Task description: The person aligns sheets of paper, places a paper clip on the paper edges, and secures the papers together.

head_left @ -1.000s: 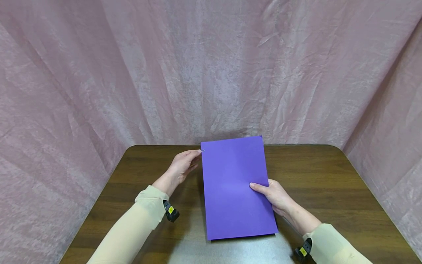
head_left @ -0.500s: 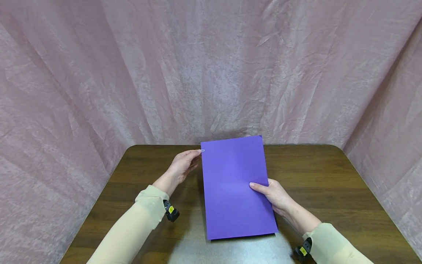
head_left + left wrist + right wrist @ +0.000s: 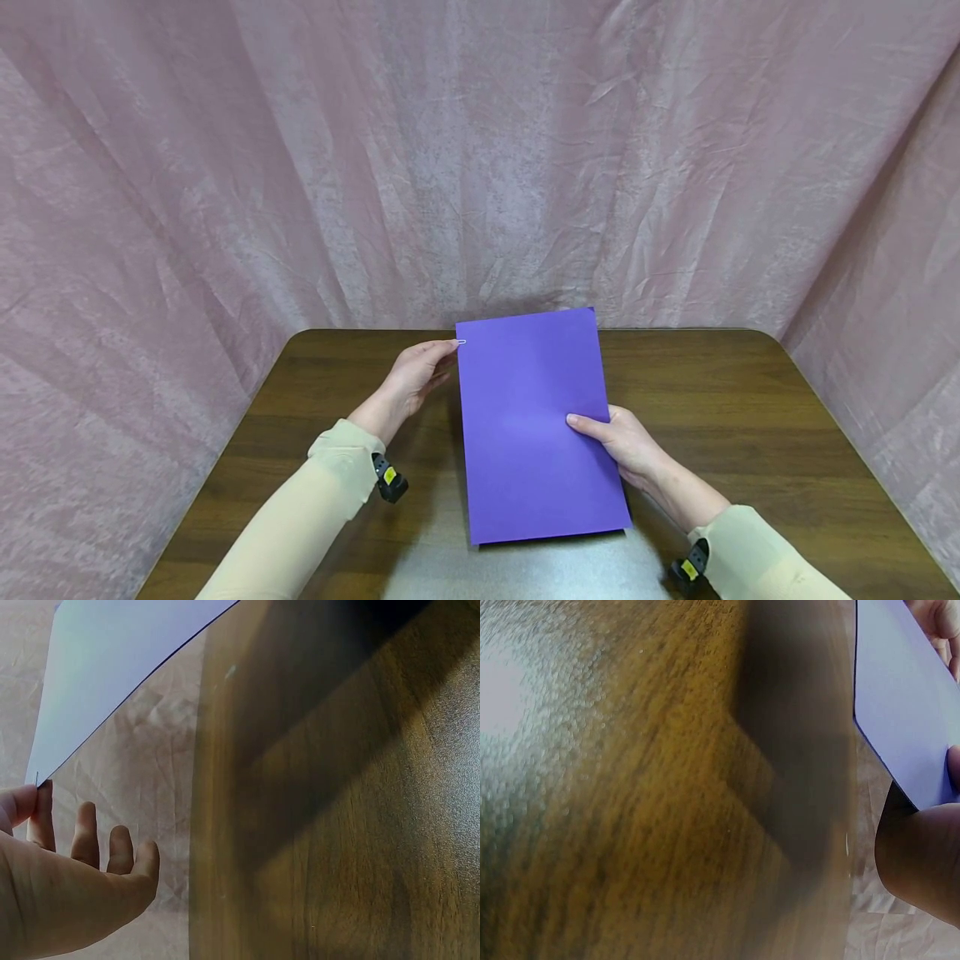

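Observation:
A purple sheet of paper or card [image 3: 528,467] is held up above the table, its far edge slightly tilted. My right hand [image 3: 637,446] grips its right edge, thumb on the front and the other fingers hidden behind. A small white paper clip [image 3: 461,342] sits at the sheet's upper left edge. Thumb and index finger of my left hand [image 3: 412,375] pinch that clip at the edge. The left wrist view shows the clip [image 3: 37,778] against the thumb, with the remaining fingers of the left hand [image 3: 75,900] loosely bent and apart from the sheet.
The brown wood-grain table [image 3: 720,392] has rounded far corners. Behind it and at both sides hangs a pink velvety curtain [image 3: 480,167]. The sheet casts a shadow on the table, and light glares near the front edge.
Almost nothing differs. The purple sheet and my right hand have shifted very slightly to the left; my left hand stays in place at the clip.

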Motion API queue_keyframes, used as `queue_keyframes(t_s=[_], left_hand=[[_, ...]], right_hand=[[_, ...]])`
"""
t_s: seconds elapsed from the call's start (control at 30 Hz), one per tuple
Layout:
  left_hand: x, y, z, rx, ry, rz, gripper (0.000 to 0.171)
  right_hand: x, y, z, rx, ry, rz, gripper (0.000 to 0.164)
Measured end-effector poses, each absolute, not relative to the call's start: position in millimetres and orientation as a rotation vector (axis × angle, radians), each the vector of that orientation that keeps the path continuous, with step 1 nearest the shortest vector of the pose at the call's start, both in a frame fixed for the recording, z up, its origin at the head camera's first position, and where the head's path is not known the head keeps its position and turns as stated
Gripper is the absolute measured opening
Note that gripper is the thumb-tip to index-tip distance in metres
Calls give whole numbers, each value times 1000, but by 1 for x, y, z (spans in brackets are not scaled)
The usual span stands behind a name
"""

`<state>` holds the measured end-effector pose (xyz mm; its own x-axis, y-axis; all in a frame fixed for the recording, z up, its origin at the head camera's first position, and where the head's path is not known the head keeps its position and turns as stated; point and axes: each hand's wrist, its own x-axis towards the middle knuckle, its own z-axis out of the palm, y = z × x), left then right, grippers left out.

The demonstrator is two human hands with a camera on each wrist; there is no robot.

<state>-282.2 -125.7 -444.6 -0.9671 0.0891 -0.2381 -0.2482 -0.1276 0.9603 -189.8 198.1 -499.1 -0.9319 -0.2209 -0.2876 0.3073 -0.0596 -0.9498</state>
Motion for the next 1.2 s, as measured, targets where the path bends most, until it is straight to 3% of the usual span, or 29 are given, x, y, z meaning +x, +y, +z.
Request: queue_keyframes(t_s=[1.2], left_hand=[[-279, -124, -445, -144, 1959, 2209, 14]], right_hand=[[-187, 194, -498, 58, 1875, -2060, 27]])
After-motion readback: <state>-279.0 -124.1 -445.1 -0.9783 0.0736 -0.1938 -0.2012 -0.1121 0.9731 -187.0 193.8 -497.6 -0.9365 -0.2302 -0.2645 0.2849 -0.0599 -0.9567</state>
